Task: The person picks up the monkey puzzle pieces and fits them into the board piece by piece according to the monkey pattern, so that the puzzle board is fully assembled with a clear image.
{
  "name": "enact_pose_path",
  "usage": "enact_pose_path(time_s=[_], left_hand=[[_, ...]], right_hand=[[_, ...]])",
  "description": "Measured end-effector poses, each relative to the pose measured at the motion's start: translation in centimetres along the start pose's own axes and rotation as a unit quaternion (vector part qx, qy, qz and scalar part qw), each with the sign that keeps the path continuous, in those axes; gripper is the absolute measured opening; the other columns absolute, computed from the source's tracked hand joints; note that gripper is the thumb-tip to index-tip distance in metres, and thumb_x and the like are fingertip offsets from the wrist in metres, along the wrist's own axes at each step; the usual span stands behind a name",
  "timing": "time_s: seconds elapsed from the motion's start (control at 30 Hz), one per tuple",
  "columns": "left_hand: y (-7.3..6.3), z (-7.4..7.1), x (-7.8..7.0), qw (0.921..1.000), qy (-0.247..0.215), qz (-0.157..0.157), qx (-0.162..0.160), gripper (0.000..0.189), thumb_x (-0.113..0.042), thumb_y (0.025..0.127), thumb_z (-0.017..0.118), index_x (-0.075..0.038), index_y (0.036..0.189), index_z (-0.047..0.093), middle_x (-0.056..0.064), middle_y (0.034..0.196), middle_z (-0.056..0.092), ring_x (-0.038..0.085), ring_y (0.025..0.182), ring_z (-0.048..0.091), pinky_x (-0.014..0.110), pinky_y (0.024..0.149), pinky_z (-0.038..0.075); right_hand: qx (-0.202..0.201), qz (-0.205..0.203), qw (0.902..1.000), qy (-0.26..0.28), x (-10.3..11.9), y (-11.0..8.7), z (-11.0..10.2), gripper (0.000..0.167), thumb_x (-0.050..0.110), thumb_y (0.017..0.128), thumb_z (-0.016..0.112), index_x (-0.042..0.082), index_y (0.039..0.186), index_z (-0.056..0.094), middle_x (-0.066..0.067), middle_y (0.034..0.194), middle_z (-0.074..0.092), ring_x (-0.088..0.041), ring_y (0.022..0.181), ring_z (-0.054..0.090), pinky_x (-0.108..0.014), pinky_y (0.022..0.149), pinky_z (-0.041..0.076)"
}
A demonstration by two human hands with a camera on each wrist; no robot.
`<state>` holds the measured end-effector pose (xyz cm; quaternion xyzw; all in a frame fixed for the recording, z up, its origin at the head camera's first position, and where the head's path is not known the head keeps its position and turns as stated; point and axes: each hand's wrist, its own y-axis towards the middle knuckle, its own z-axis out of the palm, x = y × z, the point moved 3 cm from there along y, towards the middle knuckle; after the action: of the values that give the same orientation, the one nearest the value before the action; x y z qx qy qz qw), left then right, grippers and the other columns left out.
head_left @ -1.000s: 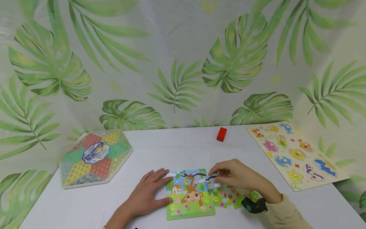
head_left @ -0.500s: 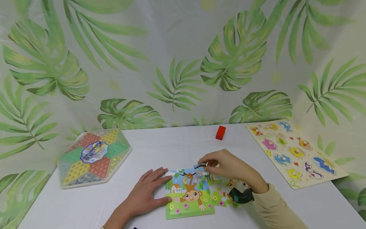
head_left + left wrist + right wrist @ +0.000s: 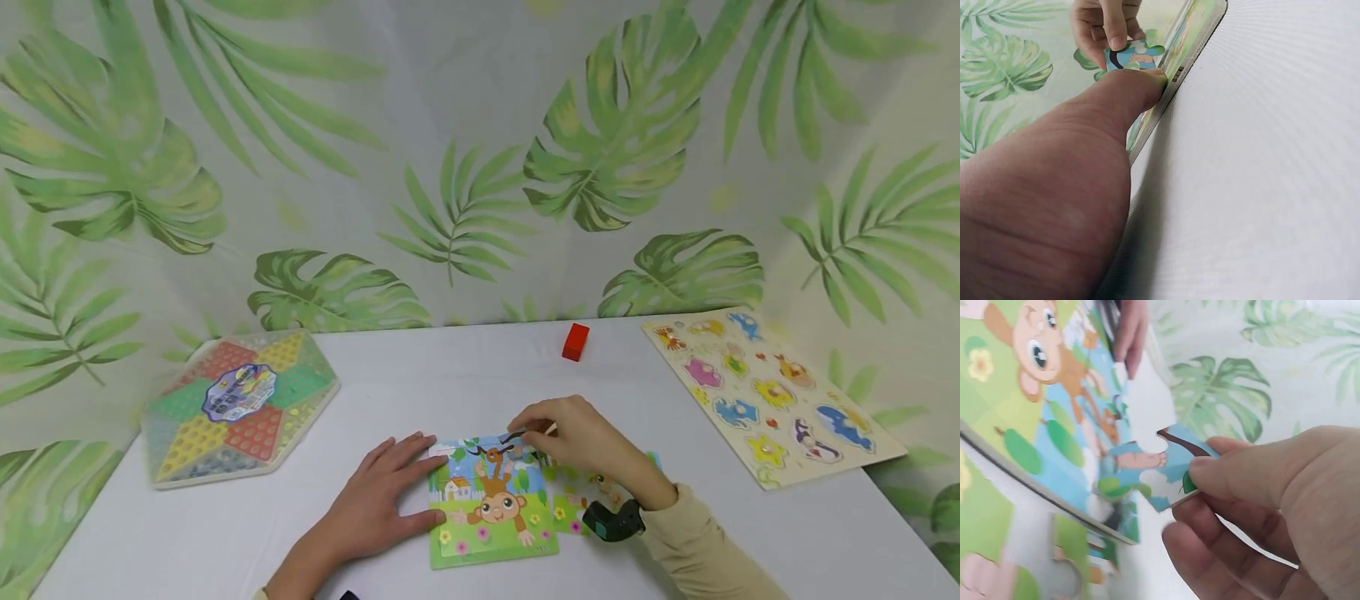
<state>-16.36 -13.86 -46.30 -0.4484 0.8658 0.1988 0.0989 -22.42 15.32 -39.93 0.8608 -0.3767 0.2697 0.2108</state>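
Blue puzzle piece (image 3: 1169,475), one: pinched in my right hand (image 3: 570,433), near the far right corner of the puzzle board (image 3: 495,557). My left hand (image 3: 375,508): fingers extended, touching the puzzle board's left edge. Possible faults: jamming, from a crooked entry; board skidding, from light steadying.

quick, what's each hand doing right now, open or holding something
Left hand: open, touching the puzzle at its left edge.
Right hand: closed, pinching a piece between thumb and fingers.

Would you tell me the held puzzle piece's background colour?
The puzzle piece has a light blue background, clearest in the right wrist view.
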Motion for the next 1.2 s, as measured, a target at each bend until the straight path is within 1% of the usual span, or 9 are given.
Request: enact_pose_path(time_s=[0.1, 0.2, 0.3, 0.43, 0.57, 0.8, 0.93, 1.07, 1.2], left_hand=[[0.0, 0.0, 0.1, 1.0000, 0.000, -0.001, -0.001, 0.066, -0.063, 0.090, 0.069, -0.028, 0.144, 0.061, 0.000, 0.158, 0.049, 0.025, 0.150, 0.041, 0.052, 0.124, 0.026], [0.1, 0.0, 0.1, 1.0000, -0.005, -0.001, 0.001, 0.065, -0.063, 0.090, 0.069, -0.028, 0.144, 0.061, -0.001, 0.158, 0.049, 0.024, 0.150, 0.041, 0.052, 0.124, 0.026], [0.1, 0.0, 0.1, 1.0000, -0.009, -0.002, 0.002, 0.065, -0.063, 0.090, 0.069, -0.029, 0.145, 0.061, -0.002, 0.158, 0.049, 0.024, 0.150, 0.041, 0.052, 0.124, 0.026], [0.2, 0.0, 0.0, 1.0000, -0.009, 0.001, 0.001, 0.065, -0.063, 0.090, 0.069, -0.027, 0.144, 0.061, -0.002, 0.158, 0.049, 0.024, 0.150, 0.041, 0.053, 0.124, 0.027], [0.2, -0.1, 0.0, 1.0000, -0.007, -0.002, 0.004, 0.066, -0.062, 0.089, 0.070, -0.027, 0.144, 0.061, -0.002, 0.158, 0.049, 0.023, 0.150, 0.040, 0.052, 0.125, 0.027], [0.1, -0.1, 0.0, 0.9999, -0.005, -0.009, 0.010, 0.068, -0.063, 0.089, 0.069, -0.026, 0.145, 0.060, -0.001, 0.158, 0.049, 0.024, 0.150, 0.040, 0.053, 0.125, 0.027], [0.1, -0.2, 0.0, 0.9999, -0.004, -0.006, 0.011, 0.068, -0.063, 0.090, 0.069, -0.026, 0.146, 0.060, -0.001, 0.158, 0.049, 0.025, 0.150, 0.040, 0.054, 0.124, 0.027], [0.1, -0.1, 0.1, 1.0000, 0.000, -0.002, 0.005, 0.068, -0.061, 0.089, 0.070, -0.025, 0.146, 0.060, 0.000, 0.158, 0.049, 0.025, 0.150, 0.040, 0.053, 0.124, 0.027], [0.0, 0.1, 0.2, 1.0000, 0.000, -0.002, 0.004, 0.068, -0.062, 0.089, 0.071, -0.026, 0.146, 0.060, -0.001, 0.158, 0.049, 0.024, 0.151, 0.040, 0.052, 0.125, 0.026]], right_hand=[[-0.006, 0.003, 1.0000, -0.001, -0.2, 0.1, 0.4, 0.014, 0.008, 0.097, 0.070, 0.012, 0.109, 0.078, 0.003, 0.087, 0.074, -0.002, 0.075, 0.066, -0.020, 0.065, 0.055], [0.001, 0.022, 0.9997, 0.009, -0.4, 0.1, 0.8, 0.013, 0.009, 0.098, 0.070, 0.012, 0.109, 0.076, 0.004, 0.085, 0.071, -0.001, 0.070, 0.065, -0.020, 0.062, 0.052], [0.004, 0.035, 0.9993, 0.011, -0.5, 0.2, 1.2, 0.017, 0.007, 0.097, 0.069, 0.010, 0.113, 0.075, 0.005, 0.084, 0.069, -0.001, 0.066, 0.063, -0.020, 0.060, 0.052], [-0.004, 0.030, 0.9994, -0.018, -0.4, 0.2, 1.6, 0.024, 0.005, 0.092, 0.072, 0.008, 0.116, 0.077, 0.007, 0.085, 0.066, 0.000, 0.070, 0.060, -0.019, 0.063, 0.052], [-0.001, 0.028, 0.9986, -0.045, -0.1, 0.2, 1.7, 0.024, 0.009, 0.090, 0.078, 0.009, 0.114, 0.080, 0.008, 0.083, 0.063, 0.000, 0.070, 0.055, -0.018, 0.062, 0.049], [-0.008, 0.051, 0.9974, -0.050, 0.1, 0.2, 2.0, 0.024, 0.013, 0.092, 0.078, 0.008, 0.115, 0.080, 0.009, 0.079, 0.060, 0.000, 0.064, 0.046, -0.018, 0.055, 0.042], [-0.012, 0.067, 0.9970, -0.037, -0.1, 0.2, 2.6, 0.021, 0.016, 0.093, 0.077, 0.008, 0.112, 0.081, 0.008, 0.080, 0.063, -0.001, 0.065, 0.048, -0.018, 0.056, 0.043], [-0.010, 0.069, 0.9973, -0.023, -0.2, 0.2, 3.0, 0.018, 0.018, 0.093, 0.077, 0.008, 0.109, 0.081, 0.008, 0.084, 0.067, 0.000, 0.068, 0.052, -0.018, 0.059, 0.046], [-0.022, 0.079, 0.9965, -0.020, -0.3, 0.1, 3.3, 0.014, 0.017, 0.093, 0.078, 0.009, 0.104, 0.080, 0.010, 0.083, 0.066, 0.001, 0.068, 0.053, -0.019, 0.060, 0.048]])
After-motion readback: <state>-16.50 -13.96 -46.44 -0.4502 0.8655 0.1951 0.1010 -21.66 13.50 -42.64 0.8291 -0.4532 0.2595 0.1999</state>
